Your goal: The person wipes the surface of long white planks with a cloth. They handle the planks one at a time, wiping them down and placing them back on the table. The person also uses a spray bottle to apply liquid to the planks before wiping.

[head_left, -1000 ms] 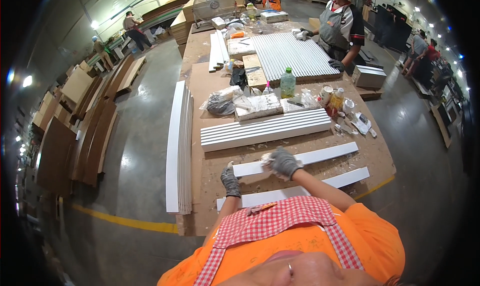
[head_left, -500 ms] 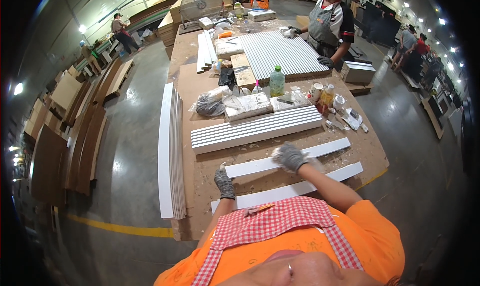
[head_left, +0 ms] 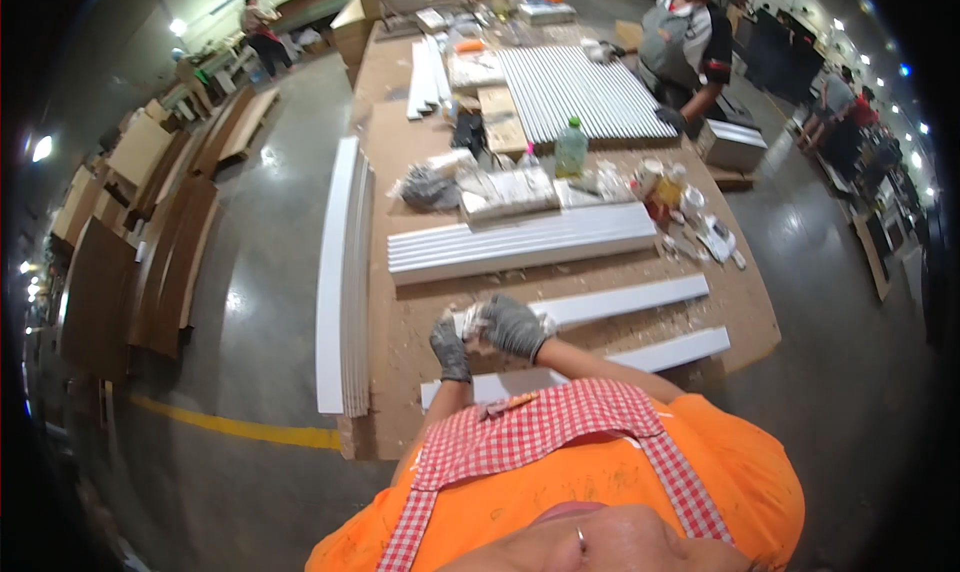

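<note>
The surface (head_left: 420, 312) runs away from the person. Nearest lies the near strip (head_left: 660, 354), behind it the second strip (head_left: 620, 300), whose left end meets both hands: the left hand (head_left: 451, 348) and the right hand (head_left: 512, 326), close together. Behind that lies the ribbed panel (head_left: 520, 244). Further back sit a bag (head_left: 508, 192) and a bottle (head_left: 571, 150); small containers (head_left: 660, 184) stand to the right. Long boards (head_left: 340, 282) lean along the left edge. A large ribbed sheet (head_left: 580, 92) lies at the far end.
</note>
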The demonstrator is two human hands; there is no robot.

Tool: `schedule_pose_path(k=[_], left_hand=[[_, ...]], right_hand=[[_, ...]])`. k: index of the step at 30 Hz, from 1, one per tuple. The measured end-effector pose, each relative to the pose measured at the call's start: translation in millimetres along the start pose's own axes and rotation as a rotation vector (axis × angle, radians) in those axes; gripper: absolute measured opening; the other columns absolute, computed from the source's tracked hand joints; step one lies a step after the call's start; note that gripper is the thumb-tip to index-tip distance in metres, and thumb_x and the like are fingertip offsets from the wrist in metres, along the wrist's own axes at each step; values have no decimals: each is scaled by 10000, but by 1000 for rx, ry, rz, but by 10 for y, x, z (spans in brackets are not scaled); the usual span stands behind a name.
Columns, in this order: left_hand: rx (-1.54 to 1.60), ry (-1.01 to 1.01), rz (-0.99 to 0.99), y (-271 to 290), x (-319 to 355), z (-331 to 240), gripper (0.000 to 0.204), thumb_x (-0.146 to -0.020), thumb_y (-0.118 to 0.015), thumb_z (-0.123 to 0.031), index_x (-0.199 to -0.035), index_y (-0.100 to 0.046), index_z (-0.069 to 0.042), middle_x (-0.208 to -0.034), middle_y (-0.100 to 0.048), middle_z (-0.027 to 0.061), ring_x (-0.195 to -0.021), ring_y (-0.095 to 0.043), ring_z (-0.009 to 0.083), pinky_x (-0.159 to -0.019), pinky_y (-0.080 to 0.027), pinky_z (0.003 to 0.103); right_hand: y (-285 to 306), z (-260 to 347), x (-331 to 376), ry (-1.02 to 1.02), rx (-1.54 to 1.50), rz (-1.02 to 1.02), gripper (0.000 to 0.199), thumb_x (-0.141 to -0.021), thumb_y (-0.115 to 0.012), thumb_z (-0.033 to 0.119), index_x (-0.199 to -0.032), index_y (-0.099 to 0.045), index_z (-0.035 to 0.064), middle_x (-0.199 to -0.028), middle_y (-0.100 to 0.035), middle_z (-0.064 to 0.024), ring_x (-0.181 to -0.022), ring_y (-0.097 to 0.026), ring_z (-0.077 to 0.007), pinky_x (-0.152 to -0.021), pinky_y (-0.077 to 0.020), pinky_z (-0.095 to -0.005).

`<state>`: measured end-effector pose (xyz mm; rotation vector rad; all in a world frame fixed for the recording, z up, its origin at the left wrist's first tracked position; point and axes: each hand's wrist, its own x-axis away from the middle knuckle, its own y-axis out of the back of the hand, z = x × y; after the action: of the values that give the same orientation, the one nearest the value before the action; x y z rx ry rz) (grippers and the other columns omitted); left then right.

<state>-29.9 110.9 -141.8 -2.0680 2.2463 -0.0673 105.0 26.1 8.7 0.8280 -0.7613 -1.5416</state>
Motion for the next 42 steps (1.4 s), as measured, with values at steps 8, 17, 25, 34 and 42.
schedule_pose_path(k=[8,17,25,34,42], left_hand=[[7,128,40,-63,173,-445,290,-940,-516,-298,-1059,-679,-89,-866,-627,24,-696,-596,141,-535,-502,271],[-210,-241,110,-54,133,-580,311,-957,-495,-293,-1091,-671,-73,-932,-642,27,-740,-595,114,-541,-498,245],[145,430,-41,-87,169,-802,338,-958,-460,-288,-1061,-685,-58,-793,-630,10,-597,-545,96,-452,-432,236],[-35,16,31,-9,73,-283,258,-957,-470,-198,-1012,-679,-57,-890,-661,51,-759,-598,123,-705,-508,299],[136,260,229,124,85,-899,244,-889,-591,-98,-1122,-639,-43,-947,-681,54,-827,-631,139,-687,-545,280]], right_hand=[[464,-1880,880,2,617,-135,251,-827,-549,273,-1044,-668,232,-1050,-657,-30,-989,-602,-227,-850,-469,-350],[1535,-4051,2141,-969,481,-238,411,-906,-459,413,-970,-685,75,-989,-670,-177,-943,-636,-359,-821,-492,-459],[784,-3059,1461,-255,847,30,211,-880,-480,245,-994,-630,151,-974,-613,-115,-921,-588,-271,-859,-469,-364],[-60,229,126,120,6,328,286,-775,-667,312,-945,-653,83,-976,-587,-139,-920,-597,-318,-800,-483,-412],[460,-231,117,-46,-855,114,258,-848,-646,197,-1018,-612,7,-912,-612,-65,-889,-564,-171,-801,-471,-303]])
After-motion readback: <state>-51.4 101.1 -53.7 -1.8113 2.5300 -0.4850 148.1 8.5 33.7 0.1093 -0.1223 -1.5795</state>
